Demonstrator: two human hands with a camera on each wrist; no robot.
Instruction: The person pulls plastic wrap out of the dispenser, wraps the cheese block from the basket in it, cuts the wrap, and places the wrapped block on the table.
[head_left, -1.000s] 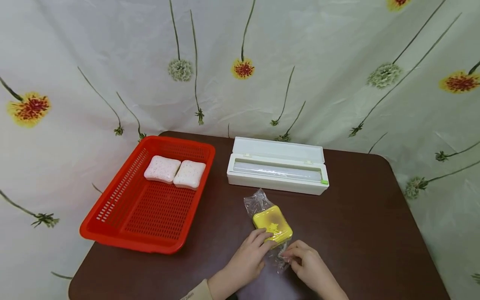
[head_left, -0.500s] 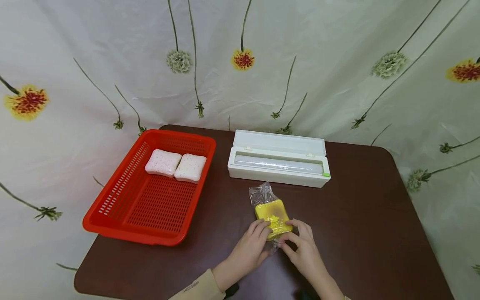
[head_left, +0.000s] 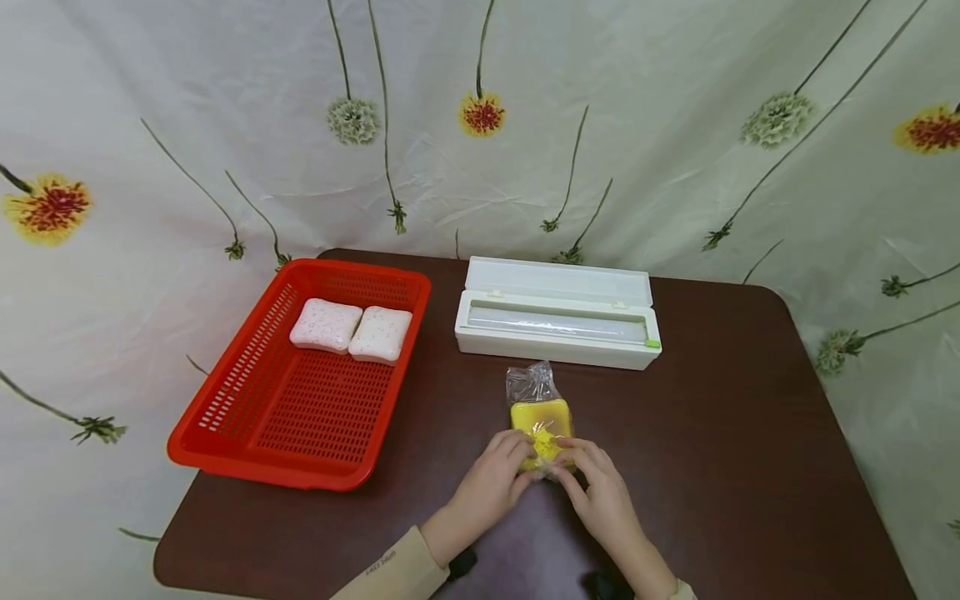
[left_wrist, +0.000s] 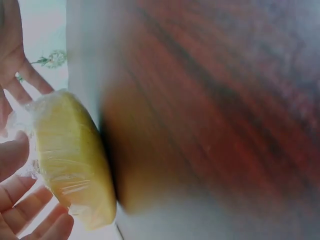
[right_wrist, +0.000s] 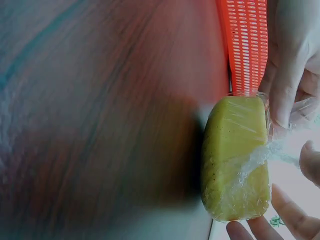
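A yellow, rounded-square sponge (head_left: 541,414) lies on the dark table, wrapped in clear plastic film (head_left: 532,384). A loose tail of film sticks out at its far end; at the near end the film is bunched between my hands. From the left my left hand (head_left: 491,479) holds the near end, fingertips over the sponge's top and thumb at the film. My right hand (head_left: 596,492) mirrors it from the right, fingers on the top edge and thumb by the bunched film. Close up, the wrapped sponge (right_wrist: 235,160) shows wrinkled film along its side.
A red perforated basket (head_left: 300,477) with two white speckled sponges (head_left: 352,331) stands at the left. At the back, a white dispenser box (head_left: 555,350) has its lid up and a film roll inside. A floral curtain (head_left: 675,125) hangs behind the table.
The sponge has turned straighter toward me. My right hand has moved from the near film tail up onto the sponge's edge, and that tail is now gathered close against it.
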